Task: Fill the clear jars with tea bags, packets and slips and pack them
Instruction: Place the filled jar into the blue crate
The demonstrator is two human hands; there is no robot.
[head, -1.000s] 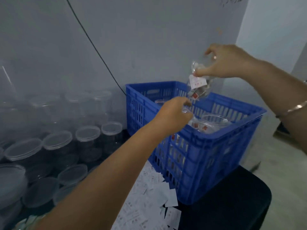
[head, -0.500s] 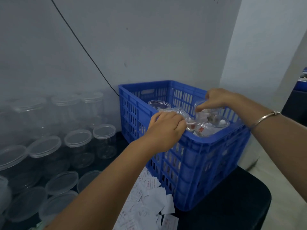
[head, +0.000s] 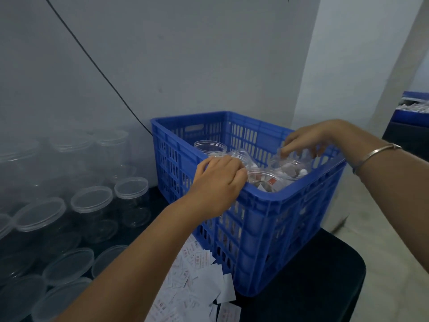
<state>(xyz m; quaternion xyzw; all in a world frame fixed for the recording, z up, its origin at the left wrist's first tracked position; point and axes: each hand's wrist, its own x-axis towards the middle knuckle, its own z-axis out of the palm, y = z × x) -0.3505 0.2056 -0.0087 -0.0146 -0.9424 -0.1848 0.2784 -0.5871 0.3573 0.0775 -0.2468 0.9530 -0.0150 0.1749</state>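
A blue plastic crate (head: 301,196) stands on a black table and holds several clear jars. My right hand (head: 308,140) reaches in from the right, its fingers closed on the rim of a filled jar (head: 287,165) with tea bags and slips inside. A second filled jar (head: 262,180) sits just in front of it. My left hand (head: 218,180) lies over the crate's near-left rim, fingers curled onto the mouth of an open jar (head: 241,155). An empty jar (head: 209,147) stands further back.
Several lidded empty jars (head: 92,205) are stacked to the left against the wall. Loose white slips (head: 197,282) lie piled by the crate's near corner. The black table (head: 313,287) ends at the right. A black cable (head: 92,63) crosses the wall. Another blue crate (head: 415,108) sits far right.
My right hand has brought the filled jar down from above the crate and set it among the others. My left hand moved from above the rim onto it.
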